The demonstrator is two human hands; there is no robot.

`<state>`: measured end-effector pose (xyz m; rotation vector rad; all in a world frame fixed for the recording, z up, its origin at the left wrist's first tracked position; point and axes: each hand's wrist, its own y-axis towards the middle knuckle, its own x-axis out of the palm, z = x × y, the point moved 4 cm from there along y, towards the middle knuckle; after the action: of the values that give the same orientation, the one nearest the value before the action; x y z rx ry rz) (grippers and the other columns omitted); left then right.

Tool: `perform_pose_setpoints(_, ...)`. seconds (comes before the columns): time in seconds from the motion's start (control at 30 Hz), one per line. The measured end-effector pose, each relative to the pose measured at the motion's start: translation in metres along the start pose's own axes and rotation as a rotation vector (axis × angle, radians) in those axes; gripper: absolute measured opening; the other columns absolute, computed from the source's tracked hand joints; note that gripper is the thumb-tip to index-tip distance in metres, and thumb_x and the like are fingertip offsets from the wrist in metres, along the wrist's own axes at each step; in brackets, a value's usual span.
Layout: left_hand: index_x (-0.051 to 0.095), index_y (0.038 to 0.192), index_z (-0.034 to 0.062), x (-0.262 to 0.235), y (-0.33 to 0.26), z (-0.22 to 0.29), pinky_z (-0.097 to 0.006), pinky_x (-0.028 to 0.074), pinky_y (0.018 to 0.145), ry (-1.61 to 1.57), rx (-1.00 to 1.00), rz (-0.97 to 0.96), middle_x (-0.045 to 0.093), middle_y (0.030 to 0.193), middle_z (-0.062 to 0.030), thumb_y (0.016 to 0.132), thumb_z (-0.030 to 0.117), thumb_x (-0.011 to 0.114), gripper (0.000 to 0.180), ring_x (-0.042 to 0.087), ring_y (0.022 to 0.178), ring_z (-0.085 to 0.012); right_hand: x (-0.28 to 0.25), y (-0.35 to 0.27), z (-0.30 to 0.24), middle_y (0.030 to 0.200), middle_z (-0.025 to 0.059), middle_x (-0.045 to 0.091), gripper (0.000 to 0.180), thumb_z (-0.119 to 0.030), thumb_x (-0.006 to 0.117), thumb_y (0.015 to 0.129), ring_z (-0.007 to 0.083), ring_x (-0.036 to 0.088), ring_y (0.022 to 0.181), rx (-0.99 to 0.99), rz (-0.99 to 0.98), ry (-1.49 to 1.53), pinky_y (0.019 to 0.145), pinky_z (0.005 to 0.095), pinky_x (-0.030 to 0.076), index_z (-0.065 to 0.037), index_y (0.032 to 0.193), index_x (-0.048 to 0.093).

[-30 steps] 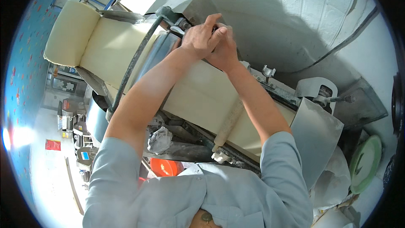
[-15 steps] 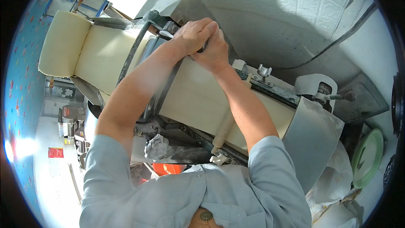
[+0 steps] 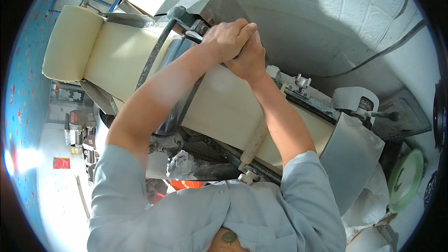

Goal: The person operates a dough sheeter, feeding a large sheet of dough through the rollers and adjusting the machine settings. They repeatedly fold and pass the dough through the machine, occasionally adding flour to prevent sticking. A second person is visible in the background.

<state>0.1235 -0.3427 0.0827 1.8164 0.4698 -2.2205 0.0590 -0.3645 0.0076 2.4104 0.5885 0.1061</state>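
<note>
My left hand (image 3: pixel 225 42) and my right hand (image 3: pixel 248 60) are closed together at the far side of a dough sheeter, fingers wrapped round a dark handle (image 3: pixel 238 56). Only a sliver of that handle shows between them. A pale yellow dough sheet (image 3: pixel 219 107) runs under my forearms, across the machine bed. On the left it comes off the rollers (image 3: pixel 175 60) and leads up to a thick dough roll (image 3: pixel 72 44). A metal fitting with a bar (image 3: pixel 177 16) stands just left of my left hand.
A thin rolling bar (image 3: pixel 254 147) crosses the sheet under my right forearm. A grey metal plate (image 3: pixel 354 158) slopes at the machine's right end. A clear plastic bag (image 3: pixel 181 163) sits at its near side. A green-rimmed tray (image 3: pixel 406 182) stands far right; a black cable (image 3: pixel 373 53) runs along the wall.
The whole view has shifted slightly, so machine and hands appear a little farther right. Both hands keep their hold in about the same place on the machine.
</note>
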Motion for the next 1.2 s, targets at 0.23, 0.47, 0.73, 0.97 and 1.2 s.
perform_pose_setpoints(0.23, 0.060, 0.096, 0.0049, 0.000, 0.003, -0.001, -0.044, 0.041, 0.082, -0.054, -0.025, -0.028, 0.062, 0.095, -0.0180, 0.092, 0.052, 0.030, 0.056, 0.056, 0.090, -0.0378, -0.001, -0.002, 0.001, 0.099, 0.0161, 0.050, 0.061, -0.028, 0.073, 0.067, 0.0352, 0.057, 0.087, 0.006, -0.018, 0.008, 0.068, 0.0446, 0.050, -0.006, 0.114, 0.042)
perform_pose_setpoints(0.47, 0.062, 0.099, 0.0022, 0.004, 0.011, 0.000, -0.041, 0.043, 0.085, -0.075, -0.116, -0.173, 0.063, 0.100, -0.0171, 0.091, 0.054, 0.032, 0.060, 0.058, 0.095, -0.0339, 0.002, 0.000, 0.000, 0.104, 0.0187, 0.052, 0.070, -0.030, 0.075, 0.064, 0.0375, 0.056, 0.094, 0.143, -0.004, 0.029, 0.076, 0.0456, 0.049, -0.004, 0.117, 0.038)
perform_pose_setpoints(0.73, 0.056, 0.117, 0.0056, -0.001, -0.005, 0.008, -0.043, 0.042, 0.090, 0.308, 0.145, 0.355, 0.062, 0.105, -0.0164, 0.094, 0.048, 0.034, 0.052, 0.058, 0.100, -0.0341, 0.001, -0.006, 0.000, 0.106, 0.0165, 0.052, 0.083, -0.034, 0.077, 0.065, 0.0347, 0.055, 0.100, 0.041, -0.034, 0.042, 0.083, 0.0428, 0.046, -0.004, 0.128, 0.033)
perform_pose_setpoints(0.97, 0.061, 0.096, -0.0002, -0.024, -0.192, 0.063, -0.035, 0.049, 0.071, -0.332, 0.363, -0.160, 0.061, 0.087, -0.0153, 0.083, 0.001, 0.057, 0.013, 0.061, 0.081, -0.0304, -0.001, -0.091, 0.114, 0.103, 0.0189, 0.061, 0.050, -0.034, 0.064, 0.080, 0.0323, 0.058, 0.098, 0.430, -0.342, -0.126, 0.081, 0.0420, 0.045, -0.004, 0.119, 0.054)
perform_pose_setpoints(1.2, 0.049, 0.123, 0.0061, 0.216, -0.319, -0.035, -0.035, 0.044, 0.088, -1.552, -0.957, -0.135, 0.059, 0.106, -0.0048, 0.090, 0.019, 0.058, 0.037, 0.055, 0.100, -0.0172, 0.030, -0.109, 0.125, 0.101, 0.0167, 0.065, 0.032, -0.031, 0.055, 0.086, 0.0342, 0.060, 0.095, 0.533, -0.597, -0.219, 0.084, 0.0417, 0.047, -0.008, 0.106, 0.065)
